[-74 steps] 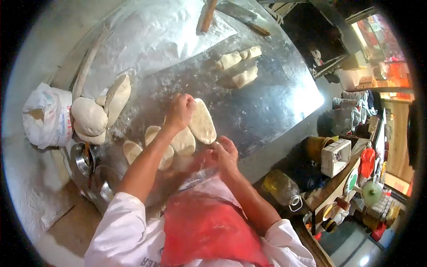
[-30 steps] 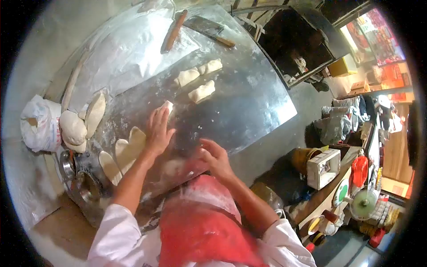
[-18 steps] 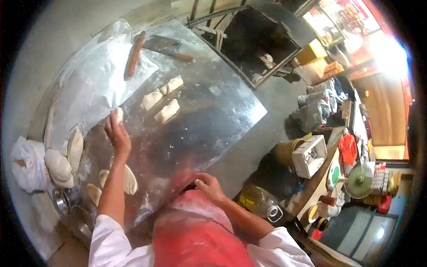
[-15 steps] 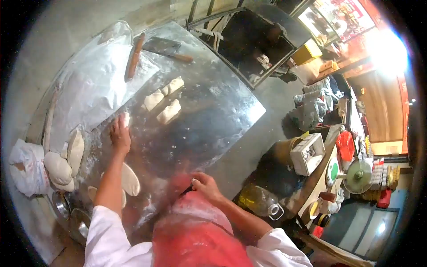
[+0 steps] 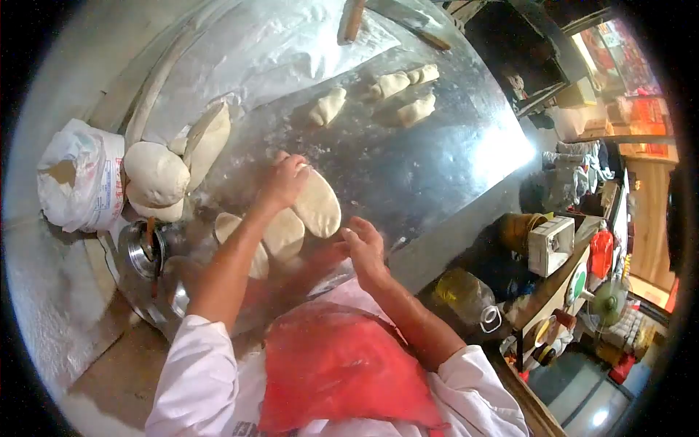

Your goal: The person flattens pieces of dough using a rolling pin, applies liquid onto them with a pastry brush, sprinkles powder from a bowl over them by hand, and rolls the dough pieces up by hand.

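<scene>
My left hand (image 5: 286,178) is closed at the upper end of a flat oval piece of dough (image 5: 320,207) on the metal worktop (image 5: 408,175). Beside the lower end of that piece is my right hand (image 5: 364,247), fingers loosely bent and apart, with nothing visible in it. Another flat oval dough piece (image 5: 285,234) lies to the left, partly under the first, with more flat dough partly behind my left forearm. Farther up the worktop sit a single dough lump (image 5: 328,107), a longer lump (image 5: 390,86) and another lump (image 5: 417,111).
Large dough masses (image 5: 156,173) rest at the left, next to a white plastic bag (image 5: 80,175) and a metal bowl (image 5: 143,249). A plastic sheet (image 5: 277,51) and a wooden-handled cleaver (image 5: 408,20) lie at the back. An oil jug (image 5: 466,298) stands on the right.
The view has shifted, so the worktop appears farther right. My left hand has left the single lump and reached the flat dough; my right hand has moved from the apron towards it.
</scene>
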The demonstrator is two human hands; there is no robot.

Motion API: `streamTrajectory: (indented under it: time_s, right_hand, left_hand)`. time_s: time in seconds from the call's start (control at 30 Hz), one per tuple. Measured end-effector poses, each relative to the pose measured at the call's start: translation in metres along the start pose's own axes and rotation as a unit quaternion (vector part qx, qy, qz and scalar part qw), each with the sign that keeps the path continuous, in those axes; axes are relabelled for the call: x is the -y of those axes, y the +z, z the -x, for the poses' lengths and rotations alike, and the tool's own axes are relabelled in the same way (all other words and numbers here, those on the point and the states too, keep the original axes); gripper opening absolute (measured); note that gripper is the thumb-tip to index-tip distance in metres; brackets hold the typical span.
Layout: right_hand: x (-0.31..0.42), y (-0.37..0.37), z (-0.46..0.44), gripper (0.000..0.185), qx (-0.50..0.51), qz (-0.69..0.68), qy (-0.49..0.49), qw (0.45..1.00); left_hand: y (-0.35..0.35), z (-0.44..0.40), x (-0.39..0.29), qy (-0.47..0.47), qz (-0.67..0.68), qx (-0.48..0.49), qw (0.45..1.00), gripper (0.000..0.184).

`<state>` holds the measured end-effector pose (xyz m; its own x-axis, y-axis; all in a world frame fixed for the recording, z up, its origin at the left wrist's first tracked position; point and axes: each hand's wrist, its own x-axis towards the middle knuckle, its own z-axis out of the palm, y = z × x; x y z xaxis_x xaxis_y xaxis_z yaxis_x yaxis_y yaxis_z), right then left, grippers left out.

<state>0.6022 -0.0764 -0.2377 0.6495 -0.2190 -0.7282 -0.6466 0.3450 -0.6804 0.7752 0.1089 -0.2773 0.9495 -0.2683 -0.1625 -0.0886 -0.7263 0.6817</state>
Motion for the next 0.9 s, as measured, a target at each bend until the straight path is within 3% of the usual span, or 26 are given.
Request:
streamTrajectory:
  time_s: [0.17, 0.23, 0.27, 0.3, 0.37, 0.5, 0.57, 0.6, 0.63, 0.7, 0.73, 0.8, 0.87, 0.9]
  right_hand:
    - [0.010, 0.030, 0.011, 0.051, -0.059, -0.045, 0.019, 0.997]
    - [0.009, 0.032, 0.008, 0.049, -0.076, -0.047, 0.027, 0.996]
    - [0.006, 0.030, 0.004, 0.045, -0.060, -0.011, 0.018, 0.998]
    - [0.002, 0.027, 0.000, 0.040, -0.042, 0.025, 0.009, 0.999]
    - [-0.004, 0.023, -0.008, 0.034, -0.026, 0.083, 0.000, 0.996]
    - [-0.024, 0.027, -0.026, 0.022, -0.036, 0.201, -0.076, 0.976]
    - [-0.015, 0.027, -0.018, 0.021, -0.032, 0.199, -0.095, 0.975]
    - [-0.003, 0.028, -0.010, 0.021, -0.028, 0.199, -0.116, 0.973]
    - [0.004, 0.027, -0.003, 0.021, -0.024, 0.198, -0.117, 0.973]
    - [0.014, 0.015, 0.010, 0.023, -0.020, 0.182, -0.073, 0.980]
    - [0.010, 0.007, 0.010, 0.023, -0.019, 0.184, -0.073, 0.980]
    - [-0.004, -0.006, 0.004, 0.022, -0.006, 0.039, -0.004, 0.999]
    - [-0.008, -0.008, 0.002, 0.020, -0.004, 0.068, -0.019, 0.997]
    - [-0.010, -0.009, 0.002, 0.017, -0.009, 0.098, -0.031, 0.995]
  left_hand:
    - [0.006, 0.017, -0.005, 0.051, 0.038, 0.078, 0.995, 0.023]
    - [-0.003, 0.018, -0.010, -0.065, 0.086, 0.029, 0.994, 0.019]
    - [0.001, 0.019, 0.000, -0.014, 0.072, -0.041, 0.996, 0.018]
    - [-0.002, 0.019, -0.003, -0.015, 0.074, -0.041, 0.996, 0.018]
    - [-0.012, 0.019, -0.009, 0.067, -0.104, 0.032, 0.992, 0.018]
    - [0.007, 0.043, -0.009, 0.169, -0.081, 0.010, 0.982, 0.020]
    - [0.017, 0.051, -0.005, 0.300, -0.106, 0.022, 0.948, 0.021]
    - [0.014, 0.049, -0.009, 0.201, -0.054, 0.044, 0.977, 0.020]
    - [0.002, 0.045, -0.020, 0.200, -0.057, 0.043, 0.977, 0.020]
    - [-0.018, 0.041, -0.036, 0.083, -0.068, 0.042, 0.993, 0.022]
    - [-0.010, 0.040, -0.026, 0.116, -0.083, 0.043, 0.989, 0.022]
    - [0.017, 0.054, -0.023, 0.148, -0.119, 0.037, 0.981, 0.022]
    - [0.040, 0.075, -0.017, 0.258, -0.138, 0.046, 0.955, 0.021]
    - [0.025, 0.086, -0.045, 0.230, -0.070, 0.139, 0.961, 0.024]
